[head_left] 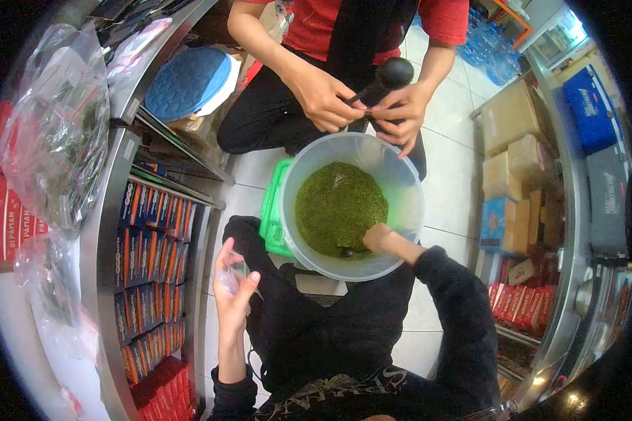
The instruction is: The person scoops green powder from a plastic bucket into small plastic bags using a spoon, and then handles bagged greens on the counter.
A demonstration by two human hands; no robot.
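A clear round tub (404, 210) holds a green, grainy mass (337, 203). Inside it, near its lower right side, my right hand (380, 238) is closed around a thin handle; a dark spoon bowl (347, 252) lies in the green mass below it. To the left of the tub, my left hand (235, 284) holds a small clear plastic bag (233, 272) between thumb and fingers. Across the tub, another person's two hands (365, 109) meet above the rim, near a black ladle-like object (395, 73).
A green plastic piece (277, 217) stands beside the tub. Shelves with boxes (154, 259) line the left, with plastic bags (63, 133) on top. More shelves hold cartons (509, 119) at right. The other person (316, 31) sits opposite.
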